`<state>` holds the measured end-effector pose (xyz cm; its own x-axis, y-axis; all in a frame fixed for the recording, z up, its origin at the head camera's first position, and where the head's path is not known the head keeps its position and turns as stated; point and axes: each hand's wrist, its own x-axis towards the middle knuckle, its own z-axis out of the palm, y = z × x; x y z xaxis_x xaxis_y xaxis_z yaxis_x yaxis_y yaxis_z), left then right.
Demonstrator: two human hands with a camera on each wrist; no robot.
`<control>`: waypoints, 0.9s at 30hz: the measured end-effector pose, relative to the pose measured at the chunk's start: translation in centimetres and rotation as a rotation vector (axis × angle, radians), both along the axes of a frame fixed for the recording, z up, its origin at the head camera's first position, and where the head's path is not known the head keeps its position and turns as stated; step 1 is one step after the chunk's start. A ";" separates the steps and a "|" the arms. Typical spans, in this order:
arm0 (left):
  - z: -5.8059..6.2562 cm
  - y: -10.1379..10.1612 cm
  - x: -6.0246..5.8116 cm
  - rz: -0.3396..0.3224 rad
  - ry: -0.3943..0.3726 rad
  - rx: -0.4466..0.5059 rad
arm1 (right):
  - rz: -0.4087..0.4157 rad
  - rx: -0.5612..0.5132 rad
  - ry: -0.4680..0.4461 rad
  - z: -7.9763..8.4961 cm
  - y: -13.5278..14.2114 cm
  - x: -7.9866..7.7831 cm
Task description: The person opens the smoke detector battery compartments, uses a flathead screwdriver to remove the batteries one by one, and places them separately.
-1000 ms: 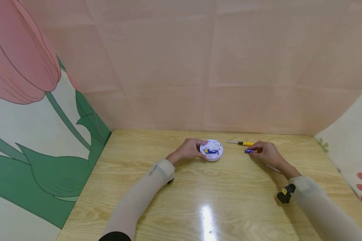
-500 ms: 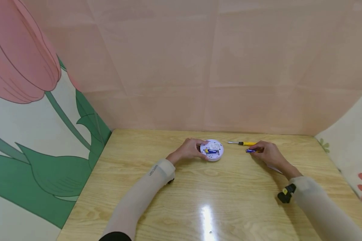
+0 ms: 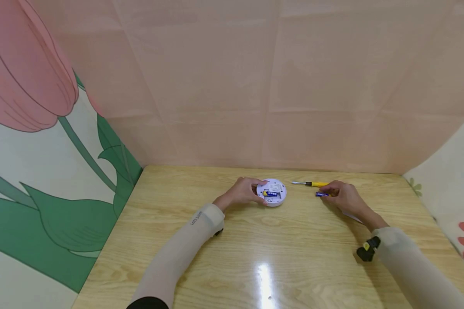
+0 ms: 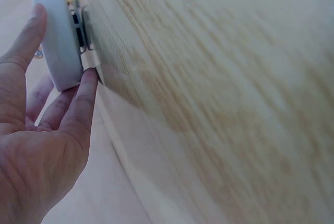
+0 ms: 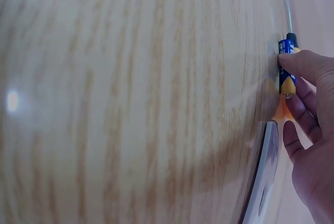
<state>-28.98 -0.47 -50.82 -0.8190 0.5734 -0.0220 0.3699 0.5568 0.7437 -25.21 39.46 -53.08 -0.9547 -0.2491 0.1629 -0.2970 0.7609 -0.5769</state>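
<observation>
A round white device (image 3: 273,193) lies on the wooden table (image 3: 255,244) with its back open and a blue and yellow battery (image 3: 271,194) seated inside. My left hand (image 3: 254,191) grips the device's left rim, and in the left wrist view the thumb and fingers (image 4: 86,85) clasp the white device (image 4: 56,46). To the right, my right hand (image 3: 331,193) pinches a second blue battery (image 3: 321,194) just above the tabletop. The right wrist view shows this battery (image 5: 286,67) under my thumb. A yellow-handled screwdriver (image 3: 311,184) lies just behind it.
A thin white disc (image 5: 263,182), partly hidden, lies flat beneath my right wrist. Pink panels wall the table at the back, with flower-printed panels on the left and right. A bright light glare (image 3: 265,274) sits on the near half of the table.
</observation>
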 end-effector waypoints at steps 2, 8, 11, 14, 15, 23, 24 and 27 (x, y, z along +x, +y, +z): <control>0.0 0.0 0.0 0.003 0.000 -0.003 | 0.006 0.004 0.009 0.1 0.0 0.0; 0.1 0.1 0.1 0.004 -0.006 -0.001 | 0.017 0.010 0.034 0.3 -0.2 0.2; 0.1 0.0 0.1 0.003 -0.010 0.004 | 0.007 0.006 0.029 0.3 -0.2 0.1; 0.0 0.0 0.0 0.002 -0.006 0.001 | 0.003 0.003 0.027 0.3 -0.2 0.0; 0.0 0.0 -0.1 0.001 -0.001 -0.002 | 0.004 0.002 0.028 0.3 -0.2 0.0; 0.0 -0.1 -0.2 -0.012 0.026 -0.017 | 0.016 -0.007 0.027 0.6 -0.1 0.0; 0.0 -0.1 -0.2 -0.013 0.026 -0.015 | 0.019 -0.009 0.036 0.6 -0.1 0.0; 0.0 -0.1 -0.1 -0.013 0.026 -0.017 | 0.036 -0.009 0.083 0.8 -0.4 0.1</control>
